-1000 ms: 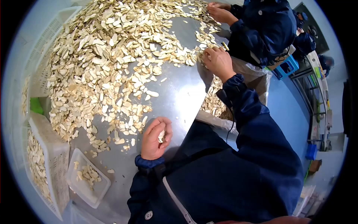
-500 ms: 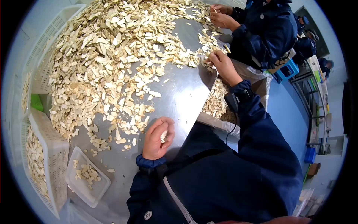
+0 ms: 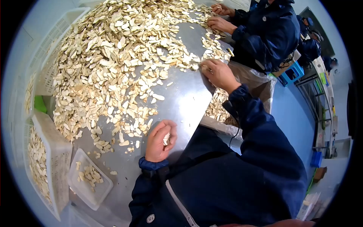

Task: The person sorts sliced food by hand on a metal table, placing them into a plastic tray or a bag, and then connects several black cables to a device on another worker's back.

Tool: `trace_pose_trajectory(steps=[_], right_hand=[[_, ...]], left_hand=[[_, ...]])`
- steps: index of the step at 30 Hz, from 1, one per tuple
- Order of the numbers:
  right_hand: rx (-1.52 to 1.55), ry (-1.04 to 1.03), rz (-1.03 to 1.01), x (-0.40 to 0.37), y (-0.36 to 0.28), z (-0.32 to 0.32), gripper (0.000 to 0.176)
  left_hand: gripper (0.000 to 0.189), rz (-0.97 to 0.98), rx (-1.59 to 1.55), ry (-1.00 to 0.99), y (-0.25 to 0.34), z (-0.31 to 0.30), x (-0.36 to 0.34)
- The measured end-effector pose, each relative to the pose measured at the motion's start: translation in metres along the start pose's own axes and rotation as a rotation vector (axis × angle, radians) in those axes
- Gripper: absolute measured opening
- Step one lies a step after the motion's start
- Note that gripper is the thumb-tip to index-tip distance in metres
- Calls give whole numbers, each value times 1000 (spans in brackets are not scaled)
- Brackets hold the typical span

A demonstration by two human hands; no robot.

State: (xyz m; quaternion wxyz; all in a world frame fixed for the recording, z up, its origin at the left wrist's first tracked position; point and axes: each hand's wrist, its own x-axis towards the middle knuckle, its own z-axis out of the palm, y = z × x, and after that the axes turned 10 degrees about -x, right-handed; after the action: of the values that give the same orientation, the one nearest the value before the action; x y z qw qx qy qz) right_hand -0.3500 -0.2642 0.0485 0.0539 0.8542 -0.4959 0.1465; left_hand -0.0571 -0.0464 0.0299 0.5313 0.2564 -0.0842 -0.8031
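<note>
A large heap of pale dried slices point(image 3: 109, 60), which look like mushroom slices, covers much of the metal table point(image 3: 185, 90). My left hand point(image 3: 160, 142) is curled closed above the table near the front edge, with whitish slices showing inside its fingers. At the right end of the heap, my right hand point(image 3: 217, 73) reaches down with bent fingers at the slices by the table edge. Its fingertips are partly hidden, so whether it grips a slice cannot be made out. Below it, a lined box point(image 3: 270, 89) holds more slices.
White perforated baskets point(image 3: 56, 151) with slices stand along the left side. A small white tray point(image 3: 100, 196) holds a few pieces. Across the table corner, a co-worker's hands point(image 3: 223, 23) handle slices. A blue stool point(image 3: 293, 73) stands on the floor to the right.
My right hand has moved left from over the box edge to the slices on the table. My left hand stays closed in place. The co-worker's nearer hand has shifted slightly left.
</note>
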Motion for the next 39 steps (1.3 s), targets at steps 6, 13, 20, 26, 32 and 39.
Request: trace_pose_trajectory(steps=[6,13,20,26,32,39], right_hand=[[-146,-72,67,-40,30,-26,35],[195,-114,-181,39,-42,-17,48],[5,-83,-289,118,-60,62,46],[316,-271,-404,53,-89,-11,44],[252,-238,-151,-33,-76,-28,34],[291,-37,-115,-10,-99,-17,27]], left_hand=[[17,-2,-4,5,0,2,-1],[18,-26,15,-2,1,6,-1],[18,-32,18,-16,1,5,-3],[18,-38,-13,-72,1,1,-1],[18,-51,-70,-63,2,-3,1],[18,-29,-49,-67,1,-3,1]])
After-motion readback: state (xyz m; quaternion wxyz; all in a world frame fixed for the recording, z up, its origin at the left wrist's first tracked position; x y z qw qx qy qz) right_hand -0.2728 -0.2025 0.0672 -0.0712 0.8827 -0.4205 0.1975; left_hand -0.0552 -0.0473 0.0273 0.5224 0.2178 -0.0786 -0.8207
